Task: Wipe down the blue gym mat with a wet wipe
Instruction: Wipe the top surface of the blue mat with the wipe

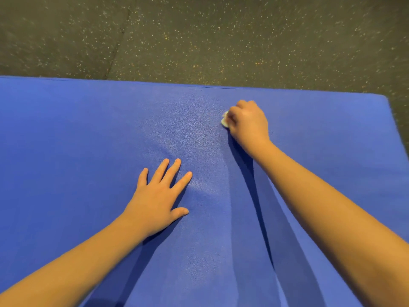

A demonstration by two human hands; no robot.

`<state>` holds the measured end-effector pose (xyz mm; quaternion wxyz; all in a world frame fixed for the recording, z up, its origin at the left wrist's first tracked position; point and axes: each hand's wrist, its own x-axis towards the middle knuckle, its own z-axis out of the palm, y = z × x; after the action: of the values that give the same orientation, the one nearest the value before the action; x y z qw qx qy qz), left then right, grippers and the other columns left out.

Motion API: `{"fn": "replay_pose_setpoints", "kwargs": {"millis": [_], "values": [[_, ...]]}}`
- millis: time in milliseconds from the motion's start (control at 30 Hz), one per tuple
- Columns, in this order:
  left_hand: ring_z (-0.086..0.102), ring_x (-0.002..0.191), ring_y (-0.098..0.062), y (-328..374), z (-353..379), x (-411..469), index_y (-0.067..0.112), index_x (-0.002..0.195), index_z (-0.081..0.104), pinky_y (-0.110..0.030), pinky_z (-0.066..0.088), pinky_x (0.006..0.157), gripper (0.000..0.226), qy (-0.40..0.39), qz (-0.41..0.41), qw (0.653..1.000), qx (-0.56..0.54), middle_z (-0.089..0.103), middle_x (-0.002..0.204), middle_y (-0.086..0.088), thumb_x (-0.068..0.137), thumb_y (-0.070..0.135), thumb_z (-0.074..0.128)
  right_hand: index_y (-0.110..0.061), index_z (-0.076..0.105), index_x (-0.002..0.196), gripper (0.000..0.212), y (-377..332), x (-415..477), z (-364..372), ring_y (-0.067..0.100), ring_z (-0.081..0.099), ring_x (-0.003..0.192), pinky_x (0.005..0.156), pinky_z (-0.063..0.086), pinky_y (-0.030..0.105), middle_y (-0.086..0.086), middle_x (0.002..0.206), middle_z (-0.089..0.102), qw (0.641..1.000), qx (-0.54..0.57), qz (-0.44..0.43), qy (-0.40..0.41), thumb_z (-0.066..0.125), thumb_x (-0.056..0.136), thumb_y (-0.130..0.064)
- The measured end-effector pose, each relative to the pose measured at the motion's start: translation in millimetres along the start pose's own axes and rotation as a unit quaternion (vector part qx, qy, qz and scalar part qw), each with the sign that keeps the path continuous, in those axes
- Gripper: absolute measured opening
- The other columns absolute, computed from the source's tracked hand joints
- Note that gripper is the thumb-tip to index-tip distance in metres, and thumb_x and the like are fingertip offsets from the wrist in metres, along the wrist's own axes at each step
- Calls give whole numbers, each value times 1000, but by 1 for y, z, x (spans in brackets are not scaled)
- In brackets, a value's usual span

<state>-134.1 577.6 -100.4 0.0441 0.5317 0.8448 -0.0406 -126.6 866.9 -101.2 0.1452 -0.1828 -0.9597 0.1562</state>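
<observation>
Hand holding: right hand point(247, 121) curls round a crumpled white wet wipe point(224, 121); presses it on the big blue gym mat point(77, 140)
Other hand: left hand point(160, 196) flat, fingers spread wide, holding nothing; rests mid-mat
Wipe spot: near the mat's far edge
Done: hard to tell; maybe the shiny middle
Left: likely the left side
Room: far edge close; right corner near; dark speckled rubber floor point(199, 36) beyond
</observation>
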Motion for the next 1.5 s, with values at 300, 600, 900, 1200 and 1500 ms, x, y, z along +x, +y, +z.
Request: {"fn": "replay_pose_setpoints", "kwargs": {"millis": [300,600,900,1200,1500], "values": [[51,126,-39,0,0,1,20,136,53,-65,47,83,88,7,1,1000,8,49,142,-16,63,66,71,-7,63,67,7,2,-44,-15,32,54,69,54,45,35,8,72,63,988,-15,-152,-28,68,72,-7],[50,126,-39,0,0,1,21,137,51,-65,47,83,85,2,-9,1000,0,49,142,-15,66,67,65,-5,64,77,9,-27,-89,-19,33,59,78,51,51,38,12,87,61,962,44,-189,-190,61,82,-13],[48,128,-38,5,-2,-5,17,133,57,-63,48,84,75,-1,-21,1000,-15,51,141,-15,73,60,70,-8,64,76,4,-34,-111,-18,34,56,72,48,47,35,11,82,59,990,54,-100,-89,65,77,-5],[51,126,-37,22,-6,-34,7,130,59,-61,50,86,63,-32,-37,998,-39,53,138,-17,82,47,46,-2,61,70,11,-33,-127,-21,34,56,74,57,47,36,14,83,57,995,93,46,-6,63,81,-6],[54,124,-33,28,-12,-57,5,127,62,-58,51,86,68,-93,-45,993,-52,54,137,-16,84,49,33,-3,61,96,13,-48,-140,-35,32,56,91,74,44,35,13,98,62,982,96,87,-135,61,86,-11]]}}
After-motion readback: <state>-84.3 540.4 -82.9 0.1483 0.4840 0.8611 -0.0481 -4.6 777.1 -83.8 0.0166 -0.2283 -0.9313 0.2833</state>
